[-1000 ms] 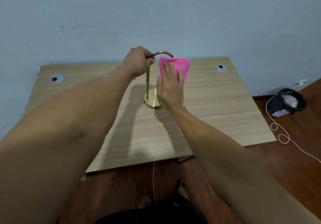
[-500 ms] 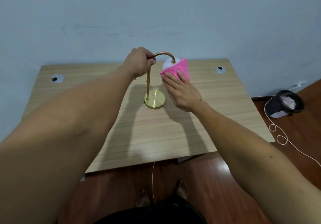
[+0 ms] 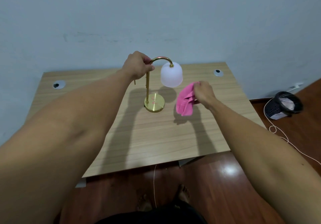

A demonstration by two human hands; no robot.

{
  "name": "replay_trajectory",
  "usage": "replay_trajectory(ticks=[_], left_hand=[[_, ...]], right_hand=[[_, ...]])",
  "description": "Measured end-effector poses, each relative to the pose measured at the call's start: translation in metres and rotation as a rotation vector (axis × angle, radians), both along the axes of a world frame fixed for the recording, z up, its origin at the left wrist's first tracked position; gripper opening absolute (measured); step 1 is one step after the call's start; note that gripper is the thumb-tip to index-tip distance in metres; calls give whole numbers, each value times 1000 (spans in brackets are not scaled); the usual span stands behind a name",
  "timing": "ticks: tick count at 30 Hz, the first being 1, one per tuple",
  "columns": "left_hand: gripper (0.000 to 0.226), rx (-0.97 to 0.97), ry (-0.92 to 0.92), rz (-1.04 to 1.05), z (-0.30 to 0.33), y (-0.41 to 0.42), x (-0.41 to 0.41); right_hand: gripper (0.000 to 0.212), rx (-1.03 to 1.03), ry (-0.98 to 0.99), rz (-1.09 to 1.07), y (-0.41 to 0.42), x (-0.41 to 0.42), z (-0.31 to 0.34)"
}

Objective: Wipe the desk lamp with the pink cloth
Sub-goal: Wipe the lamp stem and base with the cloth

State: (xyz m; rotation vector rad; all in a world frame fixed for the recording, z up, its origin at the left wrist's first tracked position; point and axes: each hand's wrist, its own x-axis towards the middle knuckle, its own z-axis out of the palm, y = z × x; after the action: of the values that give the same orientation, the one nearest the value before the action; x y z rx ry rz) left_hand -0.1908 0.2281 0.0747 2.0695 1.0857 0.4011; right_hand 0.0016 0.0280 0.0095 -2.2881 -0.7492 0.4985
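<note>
Head view: a wooden desk (image 3: 156, 137) is seen against a pale blue wall (image 3: 156, 15), w/ a desk lamp (image 3: 154, 84) standing upright near its middle. The lamp is made up of a round brass base (image 3: 154, 104), a thin brass stem (image 3: 147, 86), a curved neck at the top, and a white frosted shade (image 3: 171, 75) hung from the neck's right end, opening downward.

The left hand (image 3: 138, 65) is closed around the top of the stem, right where the neck starts to bend; the lamp is gripped firmly. The right hand (image 3: 203, 91) is held to the right of the shade and lower, clear of the lamp. The pink cloth (image 3: 185, 100) is pinched in its fingers (image 3: 197, 84) and left hanging loosely, lower edge just above the desk; whether the cloth touches the desk top can't be told. The cloth is not in contact w/ the shade or base: it sits beside the base, to its right.

Two round cable grommets are set into the desk, one at the far left (image 3: 59, 84), one at the far right (image 3: 218, 72). A dark basket (image 3: 286, 104) w/ pale contents is seen on the reddish wood floor (image 3: 217, 180) at right, w/ a thin white cord (image 3: 278, 133) looped nearby. Bare feet (image 3: 182, 193) are visible below the desk's near edge.
</note>
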Motion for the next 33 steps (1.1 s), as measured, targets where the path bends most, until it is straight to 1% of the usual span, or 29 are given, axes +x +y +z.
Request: replay_trajectory(ticks=[1,2,3,4,6,8,9,11,12,13,15,16,17,19,23,24,25,26,29,30,32,33], left_hand=[[56,-19,-2,9,0,2,-3],[75,-21,3,21,-1,4,-8],[89,-12,12,34,-3,7,-13],[95,-10,13,50,-6,10,-19],[97,-50,-10,84,-13,15,-30],[93,-88,-6,108,-20,17,-40],[90,-94,10,114,-26,19,-44],[81,-105,41,125,-38,22,-49],[76,-129,36,135,-44,24,-50],[68,-169,13,144,-51,25,-50],[46,-247,-59,155,-60,25,-48],[35,-276,-100,157,-63,25,-46],[27,-301,-136,164,-66,24,-44],[18,-315,-176,189,-71,22,-41],[7,-300,-212,210,-78,23,-40],[6,-298,-214,209,-78,23,-40],[7,-299,-214,208,-78,24,-41],[8,-300,-211,207,-77,23,-41],[10,-299,-199,208,-74,21,-40],[10,-293,-195,211,-73,20,-40],[10,-276,-185,211,-74,20,-40],[11,-272,-185,211,-75,21,-40]], right_hand=[[41,60,103,-79,7,4,7],[38,113,144,-138,13,4,17],[36,158,154,-173,18,2,29],[33,201,144,-201,24,-2,42],[32,297,111,-213,39,-5,59],[34,380,112,-182,53,-14,68],[32,414,117,-161,59,-20,69],[29,520,161,-126,69,-37,71],[29,575,215,-123,73,-50,74],[30,613,265,-112,78,-60,74],[33,672,356,3,87,-77,69],[41,644,342,59,90,-85,65],[47,567,248,109,93,-92,59],[46,395,-27,225,92,-101,49],[48,239,-626,509,85,-96,31],[49,201,-716,551,83,-92,27],[49,199,-740,558,82,-87,23],[50,219,-711,530,81,-84,22],[54,368,-476,304,83,-86,22],[55,390,-422,243,86,-90,25],[57,369,-397,204,91,-98,25],[57,334,-447,236,91,-102,23]])
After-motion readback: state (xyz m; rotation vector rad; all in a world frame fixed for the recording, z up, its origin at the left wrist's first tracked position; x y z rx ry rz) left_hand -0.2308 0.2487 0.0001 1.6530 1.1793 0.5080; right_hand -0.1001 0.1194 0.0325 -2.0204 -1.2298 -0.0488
